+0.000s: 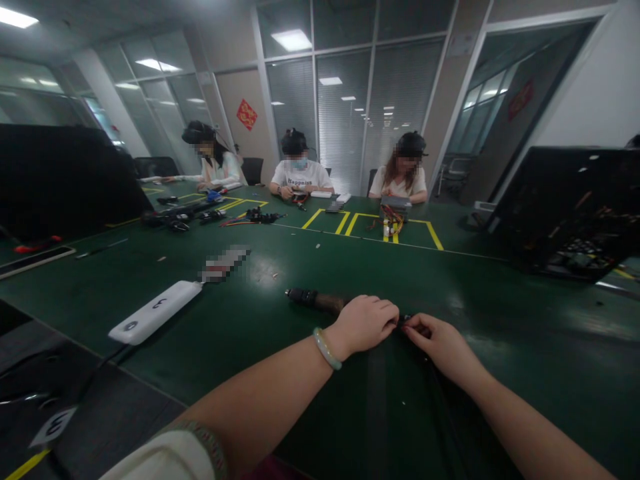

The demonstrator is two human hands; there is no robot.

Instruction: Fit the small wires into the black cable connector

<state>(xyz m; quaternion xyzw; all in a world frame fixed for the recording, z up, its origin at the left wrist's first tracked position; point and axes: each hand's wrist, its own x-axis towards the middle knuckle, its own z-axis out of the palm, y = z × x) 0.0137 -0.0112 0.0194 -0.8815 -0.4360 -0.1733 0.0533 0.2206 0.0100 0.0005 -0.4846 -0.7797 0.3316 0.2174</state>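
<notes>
An electric screwdriver (327, 303) with a brown body, black collar and metal tip lies on the green table, tip to the left. My left hand (369, 323) is closed over its rear part, palm down, a pale green bangle on the wrist. Close to those fingertips, my right hand (431, 333) pinches the end of a black cord (434, 383) at the screwdriver's tail. Fingers partly hide the place where cord and tool meet, so I cannot tell whether they are joined. The cord runs down towards me over the table edge.
Left of my hands lies a white power bank (156, 312) marked 3, cabled to a blurred card-like piece (225, 262). A black panel (60, 180) stands left, a computer case (570, 213) right. Cable bundles (257, 216) lie farther back. Three people (300, 175) sit opposite.
</notes>
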